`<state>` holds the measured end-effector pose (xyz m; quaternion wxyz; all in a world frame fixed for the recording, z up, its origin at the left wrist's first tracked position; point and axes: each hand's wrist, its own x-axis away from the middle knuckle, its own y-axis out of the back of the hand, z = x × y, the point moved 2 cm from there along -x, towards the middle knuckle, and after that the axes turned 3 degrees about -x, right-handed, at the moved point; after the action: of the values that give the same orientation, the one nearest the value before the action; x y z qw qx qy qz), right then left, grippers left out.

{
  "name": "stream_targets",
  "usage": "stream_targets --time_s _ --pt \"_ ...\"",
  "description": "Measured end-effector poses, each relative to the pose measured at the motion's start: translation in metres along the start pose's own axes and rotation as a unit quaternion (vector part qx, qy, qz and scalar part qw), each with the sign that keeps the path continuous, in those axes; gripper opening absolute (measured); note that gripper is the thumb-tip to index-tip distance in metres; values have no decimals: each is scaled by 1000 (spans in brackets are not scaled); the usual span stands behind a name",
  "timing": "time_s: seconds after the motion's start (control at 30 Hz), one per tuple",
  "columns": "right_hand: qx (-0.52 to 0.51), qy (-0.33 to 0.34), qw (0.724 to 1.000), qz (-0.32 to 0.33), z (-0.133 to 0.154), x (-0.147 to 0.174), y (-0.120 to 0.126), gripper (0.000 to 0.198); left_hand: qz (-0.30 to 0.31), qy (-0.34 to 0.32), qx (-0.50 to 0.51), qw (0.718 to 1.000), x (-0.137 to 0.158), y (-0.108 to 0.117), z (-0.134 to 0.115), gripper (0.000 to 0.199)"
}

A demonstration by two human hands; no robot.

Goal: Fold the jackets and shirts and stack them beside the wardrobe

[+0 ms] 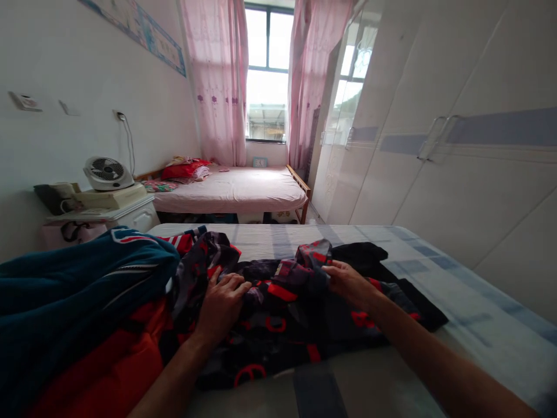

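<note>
A dark hooded-looking jacket [278, 325] with red and grey patterning lies spread over the bed in front of me. My right hand [348, 283] pinches a bunched edge of its upper part, slightly raised. On the jacket's left side, my left hand [223, 302] grips the cloth with bent fingers; the fingertips are partly sunk in the folds. Black folded clothing [363, 253] shows behind and to the right of the jacket.
A heap with a teal jacket [87, 273] and an orange-red garment [126, 366] is at left. The bed [470, 307] has a checked sheet. Beyond are a fan [108, 171] on a cabinet, a pink-sheeted bed [243, 188] and a white wardrobe [391, 168] along the right.
</note>
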<state>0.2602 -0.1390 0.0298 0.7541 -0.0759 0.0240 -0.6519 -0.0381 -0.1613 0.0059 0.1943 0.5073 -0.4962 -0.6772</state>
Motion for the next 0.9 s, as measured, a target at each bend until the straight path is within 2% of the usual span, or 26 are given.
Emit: stream_targets --time_s 0.07,0.13,0.2,0.23,0.27,0.3,0.37,0.4,0.47,0.53,0.57,0.6,0.63,0.7,0.8,0.83,0.9 --pt "24 42 999 22 11 13 -2 21 -20 25 4 999 -3 3 5 33" --pt "111 47 987 106 22 30 1 16 -41 51 -4 998 -7 7 11 36" --pt "242 10 948 207 25 47 13 11 -38 62 -24 997 -11 9 14 37" --pt "303 -4 926 225 25 53 24 12 -26 61 -35 997 -12 9 14 37" --pt "356 -3 910 211 24 57 37 15 -11 58 -47 997 -13 7 14 39" --pt "401 13 900 171 22 57 51 19 3 53 -59 997 -14 6 14 41" --pt "489 74 868 42 20 50 82 24 20 40 -85 995 -16 4 11 47" --pt "540 101 835 -21 19 44 96 27 24 32 -99 994 -18 4 10 48" --pt "648 133 742 -108 14 28 121 37 29 18 -126 991 -24 6 9 44" --pt "738 148 643 -145 9 11 139 48 34 13 -148 988 -34 11 10 39" --pt "766 154 606 -149 7 3 145 49 35 20 -158 987 -39 13 13 37" --pt "785 157 582 -147 5 -5 149 47 34 31 -166 985 -44 16 16 36" --pt "795 160 567 -143 5 -10 152 42 31 47 -174 983 -49 17 20 36" --pt "798 172 557 -155 7 -17 156 31 18 82 -188 979 -55 18 30 39" --pt "772 215 553 -227 14 -15 159 24 21 119 -205 971 -57 8 42 40" --pt "765 221 559 -233 13 -14 161 25 39 120 -209 970 -56 3 45 39" --pt "760 187 589 -200 8 -12 164 28 85 108 -211 968 -54 -8 46 35"
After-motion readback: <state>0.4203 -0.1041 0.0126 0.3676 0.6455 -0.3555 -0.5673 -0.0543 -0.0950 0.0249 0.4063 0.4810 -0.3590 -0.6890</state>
